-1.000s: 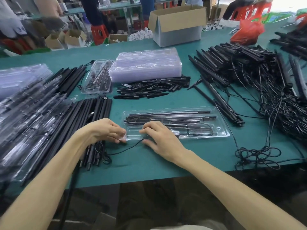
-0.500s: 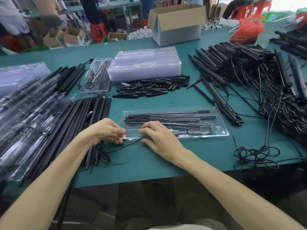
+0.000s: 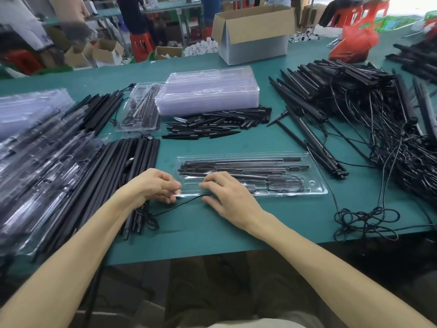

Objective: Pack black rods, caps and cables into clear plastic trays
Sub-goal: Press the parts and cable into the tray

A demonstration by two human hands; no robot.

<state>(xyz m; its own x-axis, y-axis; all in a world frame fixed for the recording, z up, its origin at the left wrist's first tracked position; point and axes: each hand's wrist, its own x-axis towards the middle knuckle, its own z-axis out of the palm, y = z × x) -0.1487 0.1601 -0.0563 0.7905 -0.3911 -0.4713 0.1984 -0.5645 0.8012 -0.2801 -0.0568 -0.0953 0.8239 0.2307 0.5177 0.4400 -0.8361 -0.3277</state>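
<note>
Barely moved: left hand (image 3: 155,185) fingers pinch tray (image 3: 316,188) corner; right hand (image 3: 228,197) fingers on edge, seemingly pinching cable (image 3: 176,206).

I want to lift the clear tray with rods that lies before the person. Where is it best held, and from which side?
Probably by the flat rim at both short ends, one hand from the left, one from the right. The clear tray is long, thin and lies flat, so a one-end grip would likely bend it and spill the rods.
</note>
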